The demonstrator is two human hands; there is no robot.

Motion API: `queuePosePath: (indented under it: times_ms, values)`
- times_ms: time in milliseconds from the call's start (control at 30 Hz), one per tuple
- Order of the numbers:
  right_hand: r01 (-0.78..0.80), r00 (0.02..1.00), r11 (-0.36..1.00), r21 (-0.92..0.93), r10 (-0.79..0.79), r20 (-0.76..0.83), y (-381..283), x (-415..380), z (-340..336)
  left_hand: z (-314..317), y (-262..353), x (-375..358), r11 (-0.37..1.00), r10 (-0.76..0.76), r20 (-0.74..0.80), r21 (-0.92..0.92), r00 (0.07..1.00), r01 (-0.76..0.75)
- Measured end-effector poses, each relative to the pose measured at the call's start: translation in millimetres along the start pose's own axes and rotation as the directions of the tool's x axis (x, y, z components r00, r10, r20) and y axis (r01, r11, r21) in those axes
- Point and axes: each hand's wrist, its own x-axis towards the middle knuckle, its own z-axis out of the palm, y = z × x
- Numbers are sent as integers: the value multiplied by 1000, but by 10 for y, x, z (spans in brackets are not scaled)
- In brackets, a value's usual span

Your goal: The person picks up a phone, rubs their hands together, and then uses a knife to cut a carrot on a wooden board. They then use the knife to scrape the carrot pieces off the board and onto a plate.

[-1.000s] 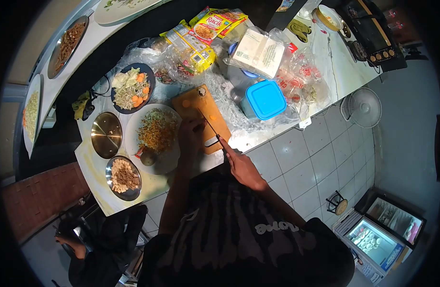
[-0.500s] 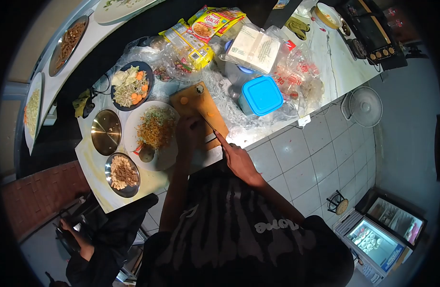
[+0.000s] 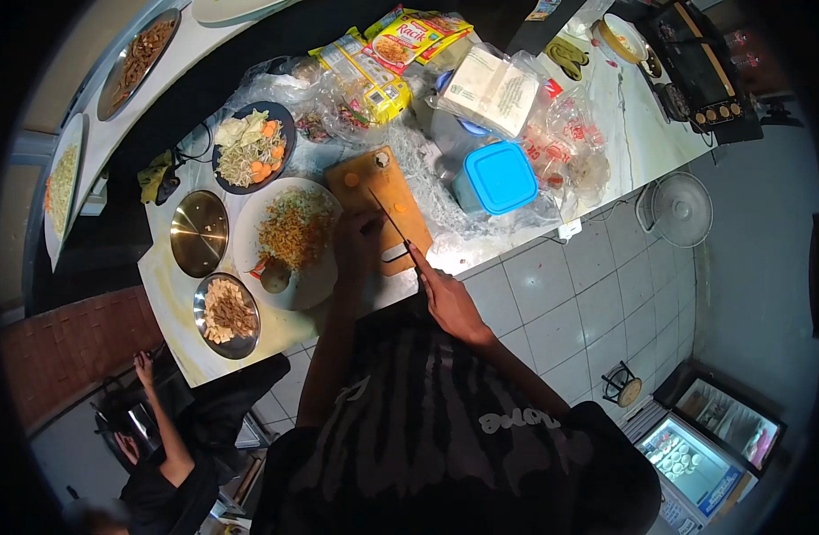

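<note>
Across the middle of the view, a pale marbled counter (image 3: 632, 138), its near edge slanting past the front of the body. Beyond the near left corner, apart from the counter, another person (image 3: 173, 455) in dark clothing, with both hands forward. At the far right corner, a black oven (image 3: 702, 58).

Over the middle and toward the far edge, crumpled clear plastic (image 3: 405, 156). On the left half, a large white plate (image 3: 247, 205) with shredded greens and browned bits. Just right of that, close to the near edge, a wooden cutting board (image 3: 413, 192). Farther right, near the same edge, a blue-lidded container (image 3: 500, 178); behind it, a wrapped pale stack (image 3: 491, 91). Close to the far edge, yellow Racik packets (image 3: 399, 45).

Left of the white plate, a dark plate (image 3: 287, 134) with sprouts, cabbage and carrot toward the far side, a shiny metal plate (image 3: 198, 234) by the left edge, and a second metal plate (image 3: 234, 351) with tan cubes and brown bits at the near left corner.

Right grip (image 3: 450, 303) closed around the handle of the knife (image 3: 393, 219), blade slanting over the board. Left grip (image 3: 360, 234) shadowed and blurred at the board's left edge, fingers partly curled; impossible to tell how far open or around what. Smallest, two orange carrot pieces (image 3: 400, 207) on the board, apart from each other.
</note>
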Motion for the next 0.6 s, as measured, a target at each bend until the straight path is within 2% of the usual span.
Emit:
queuePosePath:
  times_ms: [100,300,500,600]
  values:
    - [-13,1000,998,55,14,-7,-11,-26,18,-10,8,-5,999,-4,0,51,1000,4]
    - [-21,1000,988,155,23,-10,-36,-34,28,4,-22,-4,999,-42,23,25,999,41]
    - [-25,999,986,164,29,-20,-44,-12,46,-4,-22,-4,996,14,10,83,1000,-15]
    - [-27,999,988,150,31,-21,-61,-12,39,-16,10,-5,997,-25,24,70,999,24]
